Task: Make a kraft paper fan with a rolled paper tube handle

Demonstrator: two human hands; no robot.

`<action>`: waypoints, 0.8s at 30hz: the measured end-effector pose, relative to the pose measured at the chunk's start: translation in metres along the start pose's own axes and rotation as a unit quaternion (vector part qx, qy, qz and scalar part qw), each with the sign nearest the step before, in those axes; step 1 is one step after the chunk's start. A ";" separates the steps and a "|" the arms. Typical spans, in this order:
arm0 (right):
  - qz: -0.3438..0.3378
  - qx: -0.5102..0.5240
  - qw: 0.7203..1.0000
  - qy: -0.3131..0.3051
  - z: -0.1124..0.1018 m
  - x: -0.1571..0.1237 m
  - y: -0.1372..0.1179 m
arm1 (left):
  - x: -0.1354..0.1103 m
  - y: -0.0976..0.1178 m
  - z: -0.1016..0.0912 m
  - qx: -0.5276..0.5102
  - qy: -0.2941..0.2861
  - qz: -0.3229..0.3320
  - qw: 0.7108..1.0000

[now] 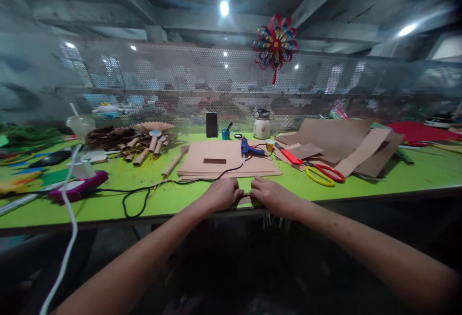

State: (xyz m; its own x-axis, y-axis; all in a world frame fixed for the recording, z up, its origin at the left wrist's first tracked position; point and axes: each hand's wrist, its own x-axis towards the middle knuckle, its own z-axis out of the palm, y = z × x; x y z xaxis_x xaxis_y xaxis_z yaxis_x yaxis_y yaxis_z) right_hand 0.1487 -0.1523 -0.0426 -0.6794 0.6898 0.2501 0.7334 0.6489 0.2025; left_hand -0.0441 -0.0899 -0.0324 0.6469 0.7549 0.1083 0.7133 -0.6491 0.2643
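At the table's front edge, my left hand [223, 194] and my right hand [275, 196] face each other with fingers closed. Between them, pinched from both sides, is a small piece of brown paper [244, 200], partly hidden by the fingers. Just beyond my hands lies a stack of brown card sheets [197, 154]. A narrow folded brown strip [214, 161] rests on that stack, and so does a blue glue gun [250, 149]. Scissors [317, 168] with one red and one yellow handle loop lie to the right of my right hand.
Brown paper sheets [332, 137] pile up at the right. Rolled paper tubes [144, 154] lie left of the stack. A black cord [144, 191] runs across the green table [173, 209] from a purple power strip [77, 186]. A phone [211, 125] and a jar [262, 125] stand behind.
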 end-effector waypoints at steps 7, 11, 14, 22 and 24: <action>0.000 0.008 1.000 0.016 0.008 0.001 0.002 | -0.001 0.003 -0.008 -0.003 -0.035 0.021 0.999; 0.009 0.011 1.000 0.015 0.005 0.001 -0.001 | -0.005 0.004 -0.006 0.012 -0.027 0.035 0.999; 0.027 0.050 0.998 0.024 0.000 0.001 -0.001 | -0.009 0.005 -0.005 0.018 -0.006 0.037 0.999; 0.037 0.233 0.969 0.073 -0.024 0.009 0.003 | -0.013 0.005 -0.013 -0.071 0.038 0.128 0.989; 0.045 0.265 0.961 0.060 -0.024 0.011 0.004 | -0.015 0.004 -0.015 -0.073 0.055 0.150 0.984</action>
State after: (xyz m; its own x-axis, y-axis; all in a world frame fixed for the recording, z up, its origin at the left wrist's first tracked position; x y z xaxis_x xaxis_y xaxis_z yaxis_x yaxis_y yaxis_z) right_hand 0.1447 -0.1500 -0.0162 -0.5833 0.7292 0.3578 0.6530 0.6830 -0.3273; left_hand -0.0551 -0.1020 -0.0187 0.7828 0.5429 0.3040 0.4435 -0.8295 0.3393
